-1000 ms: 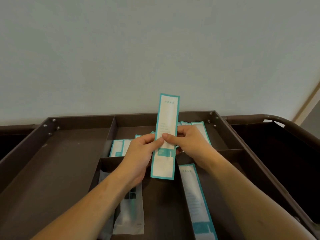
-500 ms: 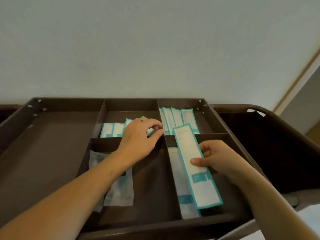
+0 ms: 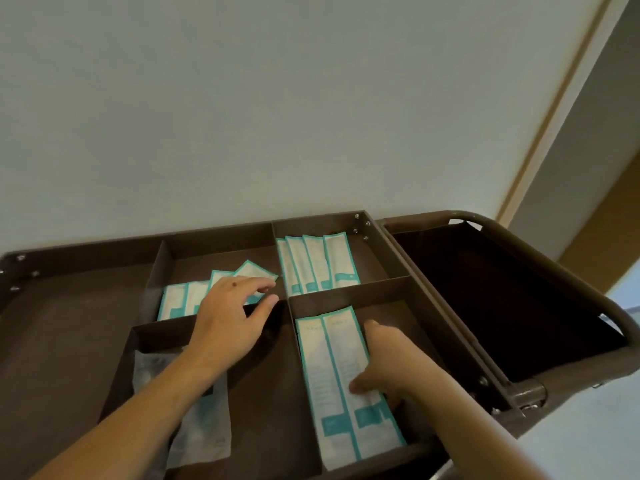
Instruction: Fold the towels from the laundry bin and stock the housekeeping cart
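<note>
I find the right hand (image 3: 388,368) has laid its pinched sachet (image 3: 349,372) into the cart tray's (image 3: 408,258) near-right compartment, left hand (image 3: 228,320) open: stocking advances.

Cart tray (image 3: 405,268): dark brown, split by upright dividers into compartments.
Packet under right hand (image 3: 349,362): long, white with teal border, flat in near right compartment, lengthwise, touching neighbour packet (image 3: 317,382) on its left.
Far right compartment: four matching packets (image 3: 317,263), side by side, slightly overlapping.
Far middle compartment: more packets (image 3: 183,301), fanned, rightmost tilted.
Near middle compartment: clear plastic pouch (image 3: 202,427), lying flat.
</note>
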